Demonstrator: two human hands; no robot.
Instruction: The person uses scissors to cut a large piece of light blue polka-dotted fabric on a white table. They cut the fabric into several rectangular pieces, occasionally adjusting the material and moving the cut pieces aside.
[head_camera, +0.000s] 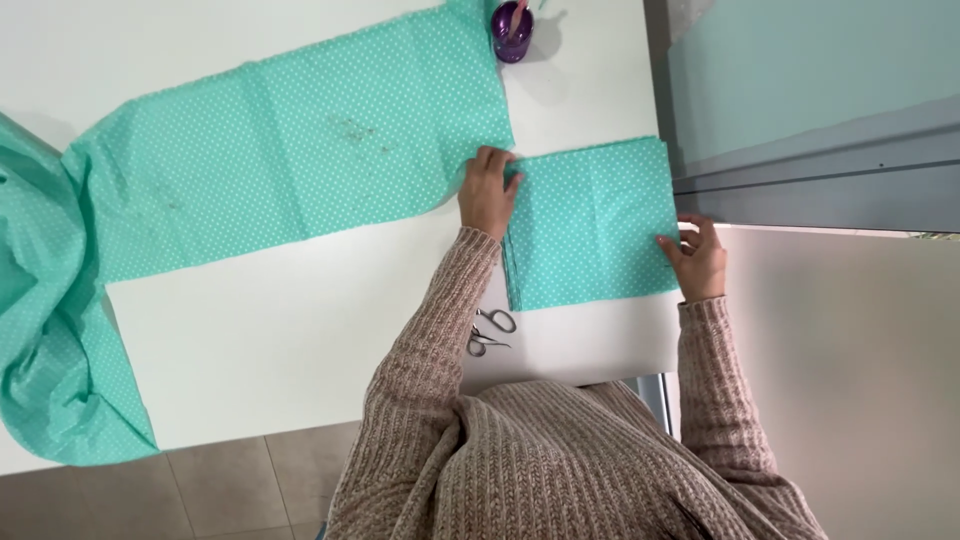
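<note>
Teal cloth with white dots covers much of a white tabletop (300, 340). Nearest, at six o'clock, small scissors (490, 332) lie just below the folded teal piece (590, 225). The left hand (488, 192), fingers flat and loosely spread, presses that piece's nine o'clock edge, where it meets the long teal strip (290, 150). The right hand (695, 258), fingers slightly curled, pinches the three o'clock edge. Farthest, at twelve o'clock, a purple cup (512, 35) holds a pink, stick-like item.
</note>
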